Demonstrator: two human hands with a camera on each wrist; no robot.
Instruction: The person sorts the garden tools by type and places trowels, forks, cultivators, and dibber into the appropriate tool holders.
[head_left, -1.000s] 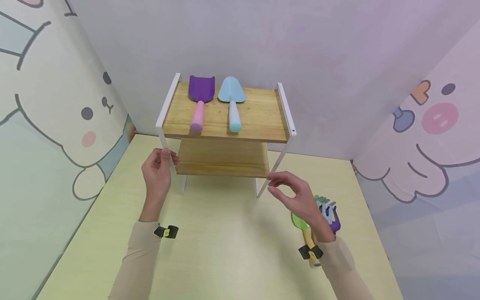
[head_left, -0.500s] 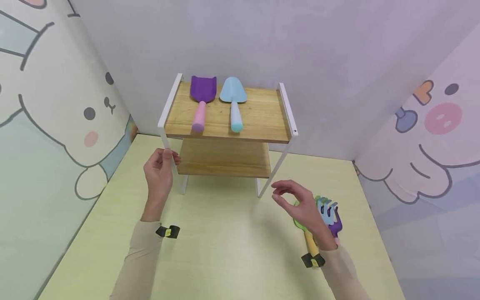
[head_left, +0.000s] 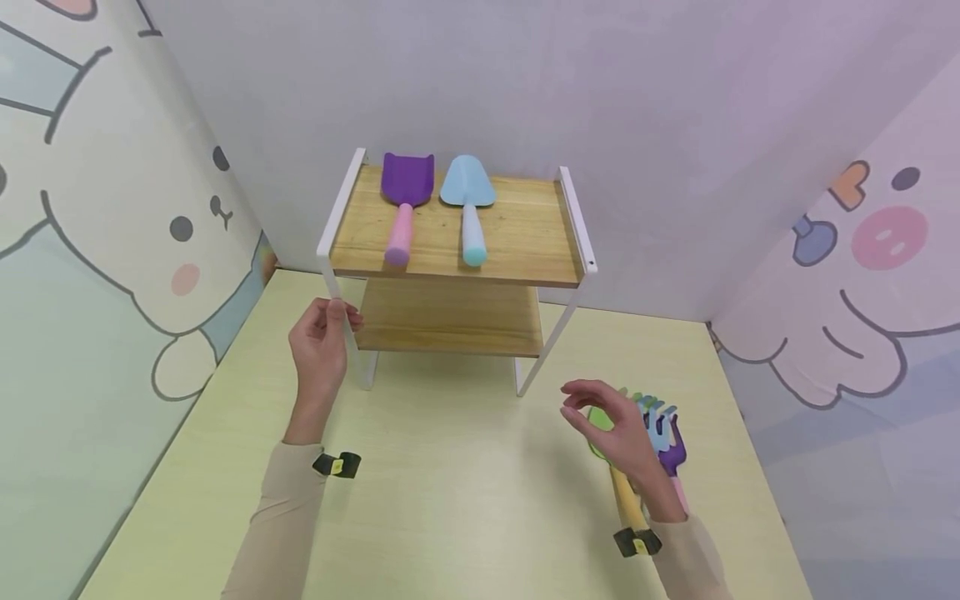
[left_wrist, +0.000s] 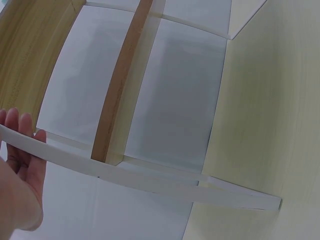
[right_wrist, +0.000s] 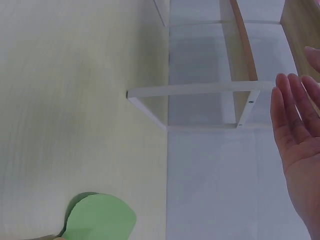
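A two-tier shelf (head_left: 517, 250) with wooden boards and a white frame stands against the back wall. My left hand (head_left: 321, 346) grips its left front post (left_wrist: 150, 184), fingers curled around behind the white bar. On the top board lie a purple scoop (head_left: 407, 179) with a pink handle and a light blue trowel (head_left: 467, 182), handles toward me. My right hand (head_left: 615, 429), fingers loosely curved and holding nothing, is over the table right of the shelf. Below it, partly hidden, lies a green trowel (right_wrist: 102, 218) with a yellow handle.
Beside the green trowel are a light blue hand fork (head_left: 658, 427) and a purple one (head_left: 673, 454), partly behind my right forearm. A lower wooden board (head_left: 450, 317) spans the shelf. Walls with cartoon prints enclose the pale table (head_left: 442, 492) on three sides.
My right hand has moved away from the shelf's right front leg, to the right and toward me, over the garden tools. My left hand stays at the left post; the view shifts slightly.
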